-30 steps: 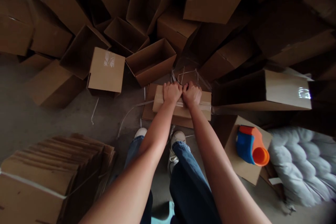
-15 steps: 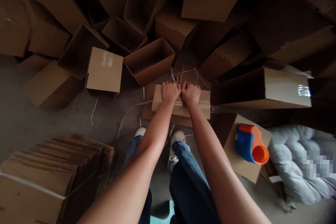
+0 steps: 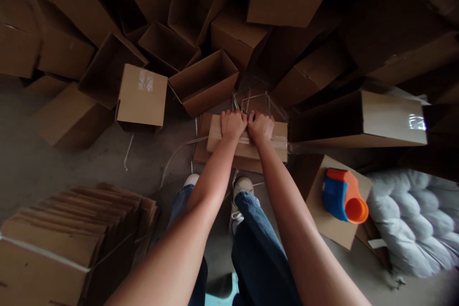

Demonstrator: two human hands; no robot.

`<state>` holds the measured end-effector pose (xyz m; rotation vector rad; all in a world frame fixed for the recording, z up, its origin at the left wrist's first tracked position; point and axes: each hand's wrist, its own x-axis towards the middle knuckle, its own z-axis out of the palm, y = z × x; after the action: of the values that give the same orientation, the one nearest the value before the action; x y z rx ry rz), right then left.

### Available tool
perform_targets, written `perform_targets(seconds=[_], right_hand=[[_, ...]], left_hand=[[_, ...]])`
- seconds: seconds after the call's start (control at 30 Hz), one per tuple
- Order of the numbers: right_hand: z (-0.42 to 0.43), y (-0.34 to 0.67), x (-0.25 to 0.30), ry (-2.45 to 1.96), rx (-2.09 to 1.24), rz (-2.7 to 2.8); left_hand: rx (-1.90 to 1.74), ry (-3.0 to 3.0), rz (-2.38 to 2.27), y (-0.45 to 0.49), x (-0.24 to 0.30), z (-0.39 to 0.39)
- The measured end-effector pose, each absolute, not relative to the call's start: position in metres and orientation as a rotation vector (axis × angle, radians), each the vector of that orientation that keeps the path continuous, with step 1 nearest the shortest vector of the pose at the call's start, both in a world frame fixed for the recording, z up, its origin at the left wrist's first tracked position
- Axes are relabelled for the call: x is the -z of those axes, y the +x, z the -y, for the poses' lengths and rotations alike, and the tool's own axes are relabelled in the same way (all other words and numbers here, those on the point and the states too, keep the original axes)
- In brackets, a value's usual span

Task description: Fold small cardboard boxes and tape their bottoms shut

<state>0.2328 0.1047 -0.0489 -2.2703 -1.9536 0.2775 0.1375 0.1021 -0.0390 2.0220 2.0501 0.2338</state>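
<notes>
A small, flat cardboard box (image 3: pixel 247 149) with clear tape along its top lies in front of my feet, on a larger cardboard piece (image 3: pixel 201 154). My left hand (image 3: pixel 233 124) presses on its upper middle, fingers curled over the far edge. Close beside it, the thumb sides nearly touching, my right hand (image 3: pixel 260 127) is curled over the same edge. The fingertips of both hands are partly hidden. White strap (image 3: pixel 179 149) runs out to the left from the cardboard, and more loose strap and clear film lie just beyond my hands.
Several open cardboard boxes (image 3: pixel 204 83) crowd the far side. A strapped stack of flattened cardboard (image 3: pixel 46 234) stands at lower left. An orange and blue tape dispenser-like object (image 3: pixel 346 196) sits on a box at right, beside a grey tufted cushion (image 3: pixel 412 220).
Both hands keep their place on the cardboard box. The view has shifted very slightly; nothing else has visibly moved.
</notes>
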Motion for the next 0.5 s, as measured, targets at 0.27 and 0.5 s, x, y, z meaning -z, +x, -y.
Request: perform_targets(seconds=[0.27, 0.5], right_hand=[[-0.109, 0.236, 0.052, -2.108, -0.295, 1.923], [-0.098, 0.258, 0.055, -1.610, -0.459, 1.410]], left_hand=[[-0.245, 2.008, -2.074, 0.140, 0.042, -0.104], [-0.245, 1.985, -2.082, 0.140, 0.043, -0.101]])
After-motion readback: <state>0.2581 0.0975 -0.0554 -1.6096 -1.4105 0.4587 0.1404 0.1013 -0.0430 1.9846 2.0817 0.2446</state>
